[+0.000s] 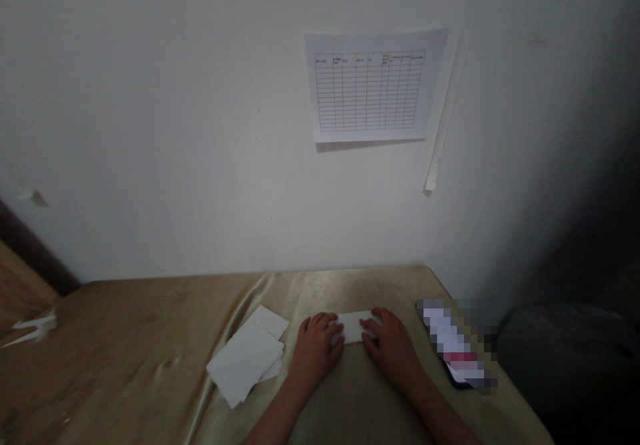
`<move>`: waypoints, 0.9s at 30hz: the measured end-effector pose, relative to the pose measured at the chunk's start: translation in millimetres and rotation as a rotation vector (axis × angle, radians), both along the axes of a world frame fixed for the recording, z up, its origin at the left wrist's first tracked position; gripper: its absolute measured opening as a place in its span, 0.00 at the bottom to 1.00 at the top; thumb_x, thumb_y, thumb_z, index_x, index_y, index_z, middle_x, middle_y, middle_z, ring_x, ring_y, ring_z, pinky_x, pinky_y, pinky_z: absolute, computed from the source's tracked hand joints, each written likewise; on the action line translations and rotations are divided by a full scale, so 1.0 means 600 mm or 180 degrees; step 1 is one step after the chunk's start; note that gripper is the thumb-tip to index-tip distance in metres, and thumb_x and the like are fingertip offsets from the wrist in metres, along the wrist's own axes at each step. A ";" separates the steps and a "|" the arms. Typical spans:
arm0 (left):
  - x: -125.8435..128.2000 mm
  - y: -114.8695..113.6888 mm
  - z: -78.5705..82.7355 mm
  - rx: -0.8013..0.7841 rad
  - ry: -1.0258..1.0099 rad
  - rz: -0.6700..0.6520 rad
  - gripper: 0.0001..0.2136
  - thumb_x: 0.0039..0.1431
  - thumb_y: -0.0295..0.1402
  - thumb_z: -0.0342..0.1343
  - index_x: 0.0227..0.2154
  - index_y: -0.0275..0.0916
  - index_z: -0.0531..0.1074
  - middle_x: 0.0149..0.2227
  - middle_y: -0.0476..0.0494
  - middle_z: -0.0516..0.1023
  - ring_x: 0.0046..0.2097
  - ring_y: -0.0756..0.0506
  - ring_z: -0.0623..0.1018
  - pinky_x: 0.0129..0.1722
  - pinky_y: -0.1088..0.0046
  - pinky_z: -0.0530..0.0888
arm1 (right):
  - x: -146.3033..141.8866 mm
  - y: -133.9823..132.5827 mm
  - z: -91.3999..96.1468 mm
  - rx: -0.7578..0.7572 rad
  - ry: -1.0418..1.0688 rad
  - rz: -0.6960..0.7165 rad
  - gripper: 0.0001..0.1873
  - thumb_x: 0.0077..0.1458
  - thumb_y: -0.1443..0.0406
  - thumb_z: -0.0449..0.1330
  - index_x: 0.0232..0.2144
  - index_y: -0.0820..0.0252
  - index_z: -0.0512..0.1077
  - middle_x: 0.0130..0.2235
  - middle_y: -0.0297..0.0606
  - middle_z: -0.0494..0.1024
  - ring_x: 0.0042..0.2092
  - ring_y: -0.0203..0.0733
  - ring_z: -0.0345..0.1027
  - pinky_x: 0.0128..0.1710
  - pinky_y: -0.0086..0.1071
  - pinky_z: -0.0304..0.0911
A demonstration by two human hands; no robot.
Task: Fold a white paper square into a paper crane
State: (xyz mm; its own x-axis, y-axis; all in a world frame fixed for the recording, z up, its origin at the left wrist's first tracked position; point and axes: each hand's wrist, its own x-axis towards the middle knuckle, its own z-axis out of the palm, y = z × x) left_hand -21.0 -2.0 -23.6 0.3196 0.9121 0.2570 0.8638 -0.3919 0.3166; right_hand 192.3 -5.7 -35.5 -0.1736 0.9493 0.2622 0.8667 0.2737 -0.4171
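Note:
A small white piece of paper [351, 328], which looks folded into a narrow rectangle, lies on the cloth-covered table between my two hands. At its left end is my left hand [318, 340], fingers bent over the paper and thumb at the near edge. My right hand [389, 340] grips the right end in much the same way, with the fingertips on top. My fingers cover both ends of the paper. Left of my left hand, a loose stack of white paper sheets [247, 358] lies fanned out and slightly askew.
A phone [457, 368], partly blurred by pixelation, lies near the right table edge. The tan tablecloth [140, 338] has a raised crease left of the middle. A printed table sheet [370, 92] hangs on the wall behind. Torn white scraps [37, 328] lie at far left.

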 end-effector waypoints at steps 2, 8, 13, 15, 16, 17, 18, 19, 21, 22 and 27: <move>0.007 0.002 -0.003 0.0030 -0.0027 0.0095 0.10 0.59 0.37 0.57 0.43 0.47 0.77 0.54 0.47 0.76 0.58 0.39 0.70 0.59 0.54 0.62 | -0.004 0.000 0.001 -0.0022 0.0034 -0.0067 0.17 0.58 0.59 0.56 0.48 0.50 0.75 0.56 0.43 0.69 0.60 0.51 0.60 0.61 0.43 0.54; 0.020 0.004 -0.005 0.0105 -0.0074 0.0247 0.12 0.55 0.43 0.61 0.40 0.45 0.76 0.53 0.48 0.76 0.56 0.38 0.69 0.58 0.54 0.62 | -0.012 0.001 -0.001 -0.0117 0.0112 -0.0266 0.20 0.52 0.54 0.62 0.47 0.51 0.75 0.58 0.44 0.66 0.61 0.54 0.58 0.62 0.44 0.52; 0.019 0.008 -0.002 -0.0006 -0.0102 0.0299 0.13 0.52 0.42 0.63 0.40 0.46 0.75 0.53 0.48 0.75 0.57 0.38 0.69 0.58 0.55 0.61 | -0.014 0.003 0.000 -0.0167 0.0163 -0.0322 0.23 0.50 0.54 0.64 0.49 0.49 0.74 0.60 0.44 0.63 0.62 0.54 0.55 0.63 0.44 0.52; 0.016 0.010 0.000 -0.0099 -0.0118 0.0292 0.14 0.51 0.40 0.64 0.41 0.46 0.75 0.53 0.49 0.75 0.57 0.38 0.69 0.58 0.55 0.61 | -0.012 0.004 0.000 -0.0195 0.0177 -0.0294 0.23 0.50 0.55 0.64 0.50 0.47 0.73 0.61 0.42 0.62 0.63 0.54 0.54 0.63 0.44 0.51; 0.014 0.011 0.001 -0.0148 -0.0133 0.0280 0.14 0.51 0.40 0.64 0.41 0.47 0.75 0.53 0.49 0.75 0.57 0.38 0.69 0.58 0.55 0.61 | -0.010 0.005 0.000 -0.0217 0.0188 -0.0274 0.24 0.50 0.55 0.64 0.51 0.47 0.73 0.61 0.42 0.61 0.64 0.54 0.54 0.63 0.44 0.51; 0.012 0.011 0.002 -0.0195 -0.0151 0.0263 0.14 0.51 0.39 0.64 0.41 0.47 0.75 0.54 0.49 0.75 0.58 0.38 0.68 0.59 0.56 0.61 | -0.008 0.006 0.000 -0.0245 0.0204 -0.0255 0.24 0.51 0.56 0.64 0.51 0.46 0.73 0.62 0.42 0.61 0.64 0.54 0.54 0.63 0.44 0.51; 0.010 0.011 0.003 -0.0237 -0.0172 0.0242 0.14 0.51 0.39 0.64 0.42 0.47 0.75 0.54 0.50 0.75 0.58 0.39 0.68 0.59 0.56 0.61 | -0.006 0.007 0.001 -0.0274 0.0225 -0.0239 0.24 0.51 0.57 0.64 0.52 0.46 0.73 0.63 0.42 0.60 0.64 0.54 0.54 0.63 0.43 0.51; 0.007 0.011 0.005 -0.0281 -0.0188 0.0218 0.14 0.51 0.38 0.64 0.43 0.48 0.75 0.54 0.50 0.75 0.59 0.39 0.68 0.59 0.56 0.61 | -0.003 0.007 0.001 -0.0296 0.0254 -0.0224 0.24 0.51 0.57 0.64 0.52 0.46 0.73 0.63 0.41 0.59 0.64 0.53 0.53 0.64 0.43 0.51; 0.002 0.010 0.007 -0.0369 -0.0204 0.0174 0.15 0.52 0.37 0.63 0.45 0.49 0.75 0.56 0.50 0.74 0.60 0.39 0.68 0.61 0.56 0.60 | 0.001 0.008 0.002 -0.0331 0.0317 -0.0188 0.24 0.50 0.59 0.64 0.52 0.46 0.73 0.64 0.41 0.58 0.65 0.53 0.52 0.64 0.42 0.50; -0.002 0.009 0.007 -0.0406 -0.0207 0.0150 0.16 0.53 0.36 0.62 0.45 0.50 0.75 0.56 0.50 0.74 0.60 0.40 0.67 0.61 0.56 0.60 | 0.003 0.008 0.003 -0.0349 0.0348 -0.0170 0.25 0.50 0.59 0.64 0.52 0.45 0.73 0.64 0.41 0.58 0.65 0.53 0.52 0.64 0.42 0.50; -0.022 0.010 0.003 -0.0463 -0.0261 0.0059 0.17 0.54 0.31 0.60 0.47 0.53 0.75 0.59 0.52 0.72 0.62 0.41 0.66 0.62 0.56 0.60 | 0.012 0.012 -0.002 -0.0423 0.0476 -0.0070 0.25 0.51 0.61 0.63 0.53 0.46 0.73 0.65 0.40 0.56 0.66 0.52 0.49 0.65 0.43 0.48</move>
